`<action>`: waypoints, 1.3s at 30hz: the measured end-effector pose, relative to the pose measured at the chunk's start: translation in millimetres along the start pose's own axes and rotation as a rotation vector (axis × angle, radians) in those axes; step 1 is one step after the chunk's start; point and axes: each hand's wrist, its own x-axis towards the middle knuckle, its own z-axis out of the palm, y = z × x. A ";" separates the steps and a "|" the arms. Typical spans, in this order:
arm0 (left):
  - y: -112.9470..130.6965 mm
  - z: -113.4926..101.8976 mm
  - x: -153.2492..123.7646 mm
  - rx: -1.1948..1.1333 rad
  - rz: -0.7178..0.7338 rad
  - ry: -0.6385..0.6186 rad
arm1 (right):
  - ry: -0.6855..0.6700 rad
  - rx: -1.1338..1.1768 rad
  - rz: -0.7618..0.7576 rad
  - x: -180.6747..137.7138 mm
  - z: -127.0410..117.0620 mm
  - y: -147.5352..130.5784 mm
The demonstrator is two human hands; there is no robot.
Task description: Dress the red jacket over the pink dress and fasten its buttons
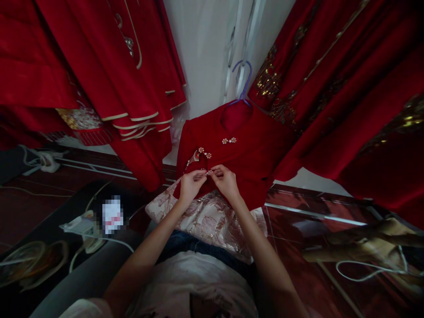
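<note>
A red jacket (255, 154) on a purple hanger (245, 86) lies across my lap, over a pale floral brocade cloth (205, 212). Its front carries a beaded clasp (229, 141) near the collar and a beaded ornament (197, 155) on the left side. My left hand (192, 184) and my right hand (225, 180) meet at the front opening, fingertips pinched together. Between them sits a small beaded clasp (208, 172), mostly covered by the fingers. Both hands touch it; the finer detail is too small to make out.
Red garments (132, 88) hang at the left, and more red garments with gold embroidery (331, 88) at the right. A power strip (79, 225) with white cables lies on the dark seat at the left. Brown wrapped items (371, 243) and a white cord (374, 269) are on the right.
</note>
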 end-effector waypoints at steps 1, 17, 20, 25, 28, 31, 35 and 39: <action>0.1 -1.5 1.0 0.006 0.003 -0.015 | 0.006 -0.011 -0.005 -0.1 0.8 0.2; 33.2 -25.8 2.2 0.453 0.288 0.036 | -0.083 0.181 0.038 3.3 -65.8 -28.3; 30.1 -21.6 -1.5 0.613 0.365 -0.066 | -0.226 0.137 0.047 -0.7 -56.8 -23.3; 25.1 -17.6 2.4 0.749 0.469 -0.125 | -0.277 -0.091 0.074 -3.5 -38.9 -4.1; 26.0 -19.5 7.3 0.797 0.533 -0.149 | -0.236 -0.096 0.062 -1.0 -30.6 3.4; 28.4 -22.4 10.6 0.801 0.561 -0.179 | -0.213 -0.038 0.040 1.5 -24.6 5.9; 28.1 -23.5 13.1 0.729 0.615 -0.230 | -0.167 0.012 0.043 2.7 -18.1 6.6; 25.4 -22.1 14.8 0.681 0.656 -0.279 | -0.130 0.057 0.074 3.4 -13.1 7.5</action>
